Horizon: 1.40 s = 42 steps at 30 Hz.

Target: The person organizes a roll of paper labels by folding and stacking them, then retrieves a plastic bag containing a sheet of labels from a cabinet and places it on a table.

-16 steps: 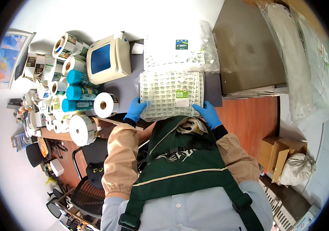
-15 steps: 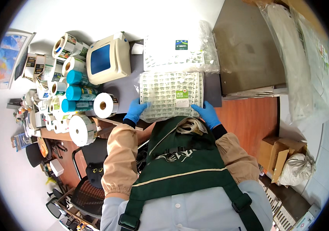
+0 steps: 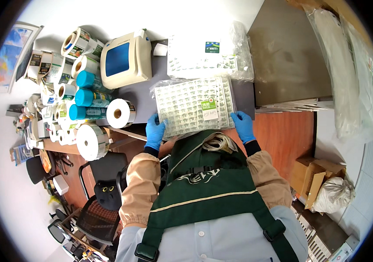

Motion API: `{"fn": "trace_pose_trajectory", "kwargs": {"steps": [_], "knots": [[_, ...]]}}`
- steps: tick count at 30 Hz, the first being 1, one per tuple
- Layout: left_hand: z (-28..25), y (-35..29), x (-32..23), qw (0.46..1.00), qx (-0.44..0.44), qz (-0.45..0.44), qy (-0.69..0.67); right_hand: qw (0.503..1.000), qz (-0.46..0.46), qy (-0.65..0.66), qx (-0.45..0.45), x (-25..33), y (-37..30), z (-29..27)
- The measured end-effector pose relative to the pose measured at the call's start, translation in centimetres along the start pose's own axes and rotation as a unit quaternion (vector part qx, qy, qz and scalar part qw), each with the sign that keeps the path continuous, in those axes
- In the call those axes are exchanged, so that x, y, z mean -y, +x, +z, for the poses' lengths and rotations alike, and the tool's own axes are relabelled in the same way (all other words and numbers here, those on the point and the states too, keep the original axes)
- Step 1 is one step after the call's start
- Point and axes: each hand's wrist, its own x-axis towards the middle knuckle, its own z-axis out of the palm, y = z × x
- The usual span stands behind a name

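Note:
A clear plastic bag of printed label sheets (image 3: 182, 107) lies at the near edge of the grey table, turned slightly, with a green-and-white sticker (image 3: 209, 109) on its front. My left hand (image 3: 154, 132), in a blue glove, grips the bag's near left edge between thumb and fingers. On the right edge, my right hand (image 3: 243, 126), also gloved in blue, pinches the bag near its corner. Behind it, a second bagged stack of sheets (image 3: 191, 48) with a dark green label rests on the table.
A beige label printer (image 3: 125, 59) with a blue panel stands at the back left. Left of it crowd label rolls (image 3: 92, 142) and several teal-capped canisters (image 3: 84, 97). A brown-grey cabinet top (image 3: 289, 56) adjoins the table's right side. Chairs (image 3: 101, 214) stand at lower left, cardboard boxes (image 3: 311, 174) at right.
The bag of label sheets has turned a little counterclockwise, its right side now farther from me. Both hands have shifted with its edges. The whole view has moved slightly.

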Motion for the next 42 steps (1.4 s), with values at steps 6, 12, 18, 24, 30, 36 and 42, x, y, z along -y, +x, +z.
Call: {"fn": "trace_pose_trajectory", "kwargs": {"steps": [6,12,18,24,30,36,42], "knots": [[0.1,0.5,-0.3,0.997,-0.024,-0.034,-0.068,0.998,-0.037,-0.040,-0.024,0.7,-0.9,0.3],[0.7,1.6,-0.5,0.949,0.125,-0.184,-0.224,0.990,0.054,0.098,0.090,3.3,0.0,1.3],[-0.2,0.5,-3.2,0.905,0.223,-0.193,-0.305,0.962,0.117,0.145,0.200,5.5,0.9,2.5],[-4.2,-1.5,-5.2,0.965,0.153,-0.001,-0.212,0.954,0.001,0.205,0.219,9.2,-2.2,0.6],[-4.2,1.7,2.2,0.986,0.100,0.118,0.063,0.956,-0.210,-0.023,0.205,5.6,3.0,0.7],[-2.6,0.7,-2.4,0.945,0.096,0.230,0.210,0.967,-0.067,0.091,0.227,5.1,4.3,-0.1],[-3.2,-1.2,-2.2,0.979,0.048,0.104,-0.168,0.964,-0.068,-0.009,0.256,5.3,3.3,-0.6]]}}
